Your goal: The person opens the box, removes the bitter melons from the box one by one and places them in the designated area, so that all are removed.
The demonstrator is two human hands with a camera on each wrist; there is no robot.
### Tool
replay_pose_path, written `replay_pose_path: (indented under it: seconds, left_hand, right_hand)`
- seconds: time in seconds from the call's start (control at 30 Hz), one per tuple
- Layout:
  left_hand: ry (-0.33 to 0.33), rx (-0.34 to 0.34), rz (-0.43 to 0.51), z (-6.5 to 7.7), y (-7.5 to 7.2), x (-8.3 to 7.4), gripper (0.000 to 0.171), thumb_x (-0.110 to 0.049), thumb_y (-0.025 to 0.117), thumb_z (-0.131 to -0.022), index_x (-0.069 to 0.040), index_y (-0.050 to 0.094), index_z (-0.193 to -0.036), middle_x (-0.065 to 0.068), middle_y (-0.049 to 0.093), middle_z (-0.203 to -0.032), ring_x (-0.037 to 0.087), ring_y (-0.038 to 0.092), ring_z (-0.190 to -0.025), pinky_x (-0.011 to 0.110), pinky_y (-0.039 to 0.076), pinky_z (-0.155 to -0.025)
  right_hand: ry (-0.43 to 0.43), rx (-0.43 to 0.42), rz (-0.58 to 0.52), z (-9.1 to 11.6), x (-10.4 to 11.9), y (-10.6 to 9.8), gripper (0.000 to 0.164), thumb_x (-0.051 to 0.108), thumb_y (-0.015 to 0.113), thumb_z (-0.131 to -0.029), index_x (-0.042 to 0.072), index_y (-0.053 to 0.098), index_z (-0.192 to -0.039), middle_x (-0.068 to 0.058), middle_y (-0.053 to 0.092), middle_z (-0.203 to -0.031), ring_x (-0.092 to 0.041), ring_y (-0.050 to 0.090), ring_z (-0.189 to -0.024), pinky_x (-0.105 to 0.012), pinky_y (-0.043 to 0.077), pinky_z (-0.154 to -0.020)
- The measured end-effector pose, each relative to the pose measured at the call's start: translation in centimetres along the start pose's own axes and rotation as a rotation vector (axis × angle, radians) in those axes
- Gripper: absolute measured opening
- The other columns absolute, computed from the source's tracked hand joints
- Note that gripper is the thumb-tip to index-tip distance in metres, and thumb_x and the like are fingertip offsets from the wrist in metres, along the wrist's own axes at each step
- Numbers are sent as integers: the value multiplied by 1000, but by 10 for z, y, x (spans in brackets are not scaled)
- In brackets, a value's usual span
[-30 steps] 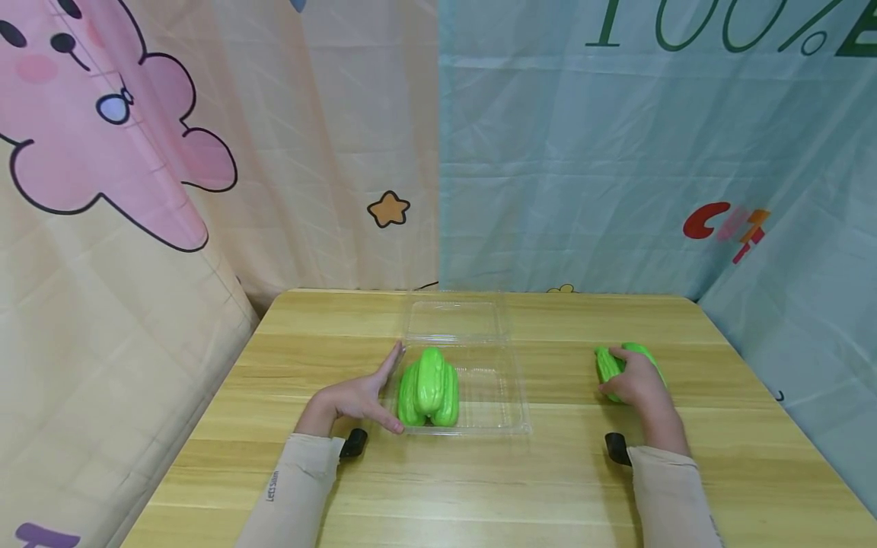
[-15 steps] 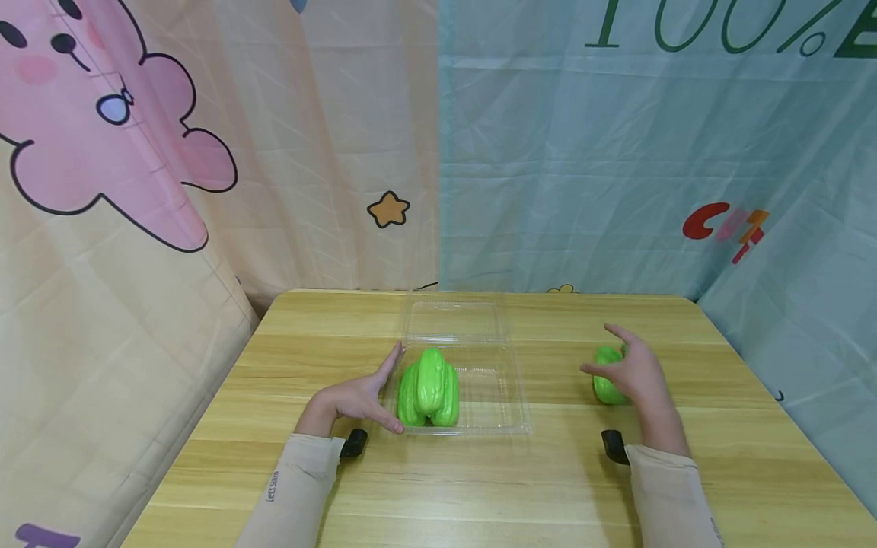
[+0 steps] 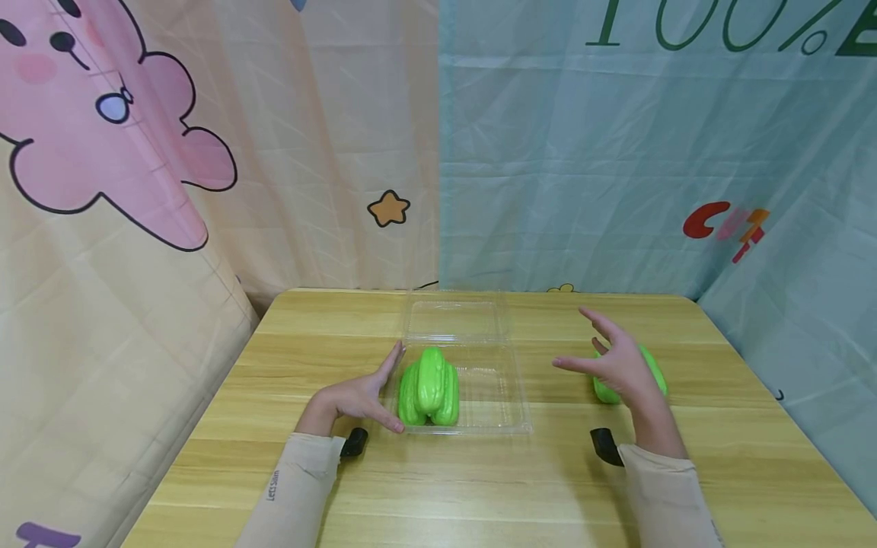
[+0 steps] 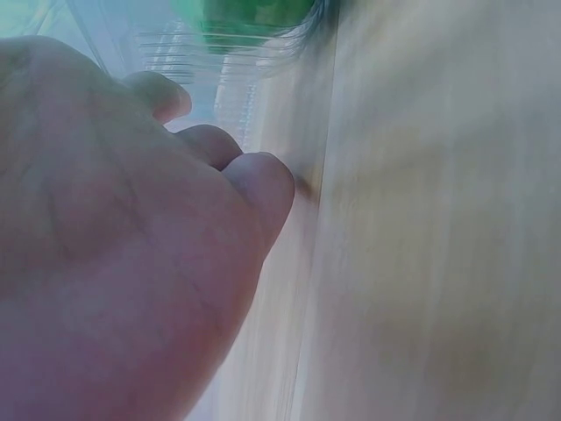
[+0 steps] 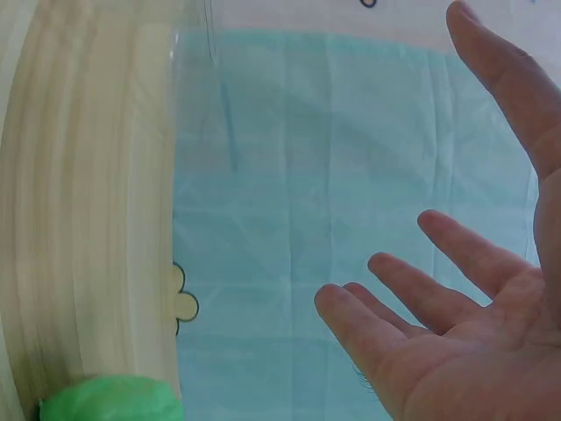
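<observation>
A clear plastic clamshell box lies with its lid folded back. In its left half sits a glossy green, deeply ribbed fruit, star-fruit-like in shape. My left hand rests against the box's left side, fingers and thumb spread along it. The left wrist view shows the box wall beyond that hand. Above the table at the right, my right hand holds nothing, its fingers and thumb spread wide. Behind it lies a second green ribbed fruit, partly hidden by the hand; its tip shows low in the right wrist view.
The wooden table carries the box near the middle and the second fruit to the right. Printed curtains hang right behind the table's far edge and along both sides. Black wrist cameras stick out from both sleeves.
My right hand has let go of the fruit at the right, spread its fingers, and risen up and left away from it. My left hand and the box have stayed put.
</observation>
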State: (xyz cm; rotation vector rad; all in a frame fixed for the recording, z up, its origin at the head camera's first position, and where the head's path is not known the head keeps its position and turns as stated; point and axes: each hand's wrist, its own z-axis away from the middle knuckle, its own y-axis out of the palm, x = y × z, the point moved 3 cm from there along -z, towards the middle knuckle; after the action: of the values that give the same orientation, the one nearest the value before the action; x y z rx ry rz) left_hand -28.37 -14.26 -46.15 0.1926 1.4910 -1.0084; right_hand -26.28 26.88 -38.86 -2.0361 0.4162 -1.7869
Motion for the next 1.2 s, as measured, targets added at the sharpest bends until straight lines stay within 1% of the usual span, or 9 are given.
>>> replay_pose_path:
  seconds: [0.23,0.4,0.53,0.63,0.77,0.83,0.97,1.07,1.2]
  left_hand:
    - [-1,11,-4,0,2,-1,148,-23,93,-72,-13,-29,-154,14,-22,-164,39,-12,-149,57,4,-118]
    - [-3,9,-11,-1,3,-1,148,-23,93,-72,-14,-30,-154,13,-21,-164,40,-10,-149,57,5,-118]
    - [-3,10,-19,-2,4,-1,147,-23,93,-73,-14,-30,-154,13,-21,-164,40,-9,-149,57,5,-118]
    - [-9,11,-23,-2,4,-1,148,-24,93,-72,-15,-30,-154,13,-21,-165,40,-9,-149,57,5,-118]
    - [-15,9,-28,-2,4,-2,148,-25,93,-72,-14,-29,-154,13,-21,-165,40,-8,-149,57,6,-118]
    - [-17,10,-29,-2,4,-3,148,-24,93,-72,-14,-29,-154,13,-20,-165,40,-7,-149,57,6,-118]
    - [-23,11,-31,-2,4,-3,148,-24,93,-72,-15,-29,-154,13,-20,-165,40,-7,-149,57,7,-119]
    - [-24,12,-31,-3,4,-2,148,-25,93,-72,-16,-30,-154,12,-20,-165,40,-7,-149,56,7,-119]
    - [-21,10,-36,-3,4,-2,148,-25,93,-72,-17,-30,-154,12,-20,-165,40,-7,-149,56,7,-119]
  right_hand:
    - [-58,46,-35,-4,7,20,106,25,92,-75,15,29,-160,-13,21,-164,-44,26,-146,-52,33,-113]
    - [-85,90,-82,-5,11,37,106,23,92,-75,14,29,-160,-14,23,-164,-41,24,-147,-54,34,-112]
    - [-114,159,-140,-5,18,58,105,21,92,-75,13,30,-159,-17,25,-162,-44,28,-145,-58,34,-110]
    - [-136,217,-169,-4,25,78,106,21,93,-74,12,30,-159,-18,25,-162,-47,29,-143,-59,34,-109]
    - [-148,274,-184,-2,32,107,111,25,94,-71,16,28,-160,-15,26,-162,-44,31,-143,-58,36,-108]
    - [-164,276,-190,0,35,117,113,24,95,-70,15,28,-160,-12,27,-162,-41,32,-144,-56,37,-109]
    - [-226,273,-186,3,39,133,112,20,95,-70,9,28,-159,-12,29,-162,-36,30,-146,-49,37,-110]
    - [-258,274,-192,4,39,140,109,18,94,-72,5,28,-158,-13,28,-162,-36,28,-146,-46,37,-111]
    - [-272,267,-197,3,39,146,105,17,93,-73,5,31,-157,-12,29,-162,-37,31,-145,-46,38,-110]
